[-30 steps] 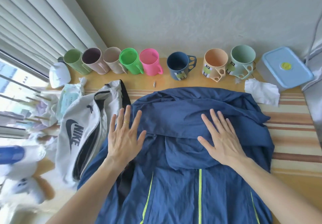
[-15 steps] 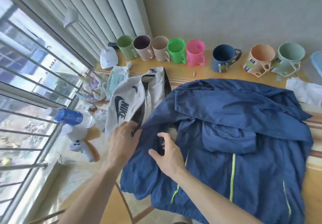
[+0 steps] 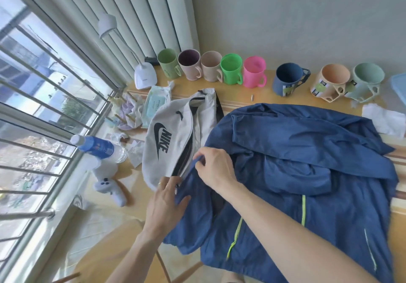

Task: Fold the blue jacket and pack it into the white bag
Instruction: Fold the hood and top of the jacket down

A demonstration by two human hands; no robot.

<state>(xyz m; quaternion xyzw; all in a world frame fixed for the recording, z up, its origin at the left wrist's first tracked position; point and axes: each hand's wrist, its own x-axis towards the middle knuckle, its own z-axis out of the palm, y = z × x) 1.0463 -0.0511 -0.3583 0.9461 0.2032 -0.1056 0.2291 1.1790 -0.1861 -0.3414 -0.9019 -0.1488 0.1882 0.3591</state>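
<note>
On the table (image 3: 237, 101), both hands, left hand (image 3: 167, 203) and right hand (image 3: 214, 167), pinch the blue jacket (image 3: 307, 150).

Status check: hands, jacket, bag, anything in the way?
Both hands, left hand and right hand, pinching the blue jacket edge. Jacket spread out, unfolded. White bag unzipped beside it, empty-looking. Nothing blocking.

A home — a row of plastic mugs (image 3: 231, 69) lines the wooden surface (image 3: 268, 98) beyond the hands, with barred window (image 3: 44, 111) and blinds (image 3: 140, 12) to their left.

Eight mugs (image 3: 254, 75), one blue jacket (image 3: 307, 161), one white bag (image 3: 171, 142), one bottle (image 3: 98, 148).
</note>
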